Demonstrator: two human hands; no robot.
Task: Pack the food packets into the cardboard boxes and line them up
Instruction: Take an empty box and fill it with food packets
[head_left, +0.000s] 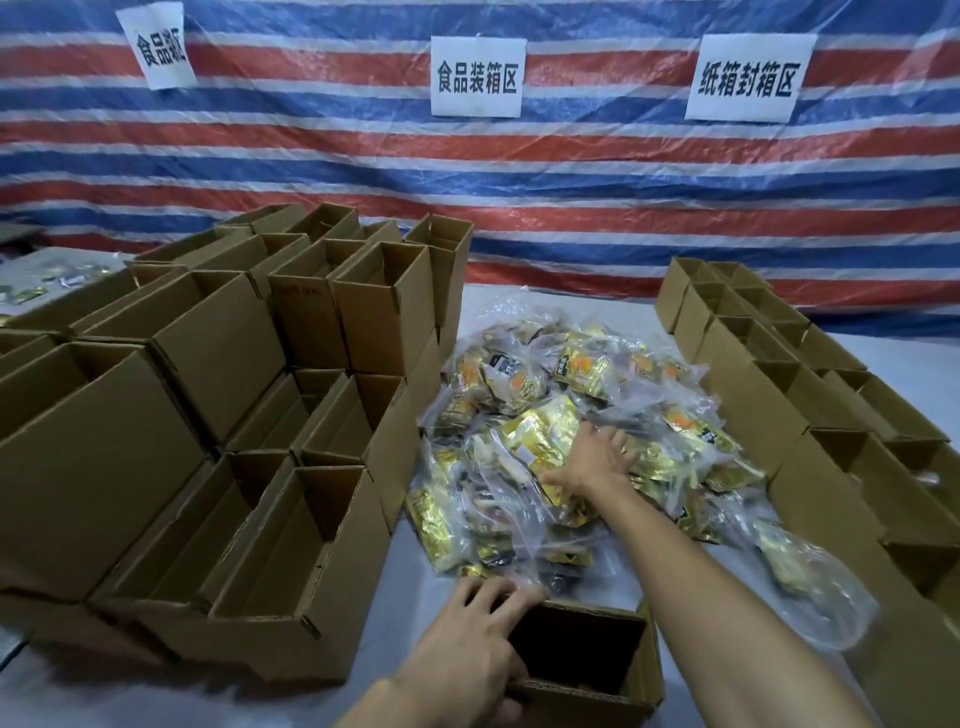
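While the left hand (467, 639) is gripping the near cardboard box (597, 612) at the tabletop's (405, 613) front edge, its fingers are curling over the box's far left corner and its thumb is hooking the near wall. This box is standing open. The right hand (592, 460) is reaching forward onto the pile of food packets (524, 395) heaped at the middle of the tabletop. Its fingers are spreading wide over a gold packet (545, 436), with the thumb pointing left; whether they are pinching anything cannot be told. Many empty boxes (218, 364) are sitting stacked along the left edge, touching the pile. A row of boxes (779, 395) is running along the right edge. A red, white and blue striped tarpaulin (571, 208) is hanging behind, carrying three paper signs (475, 75).
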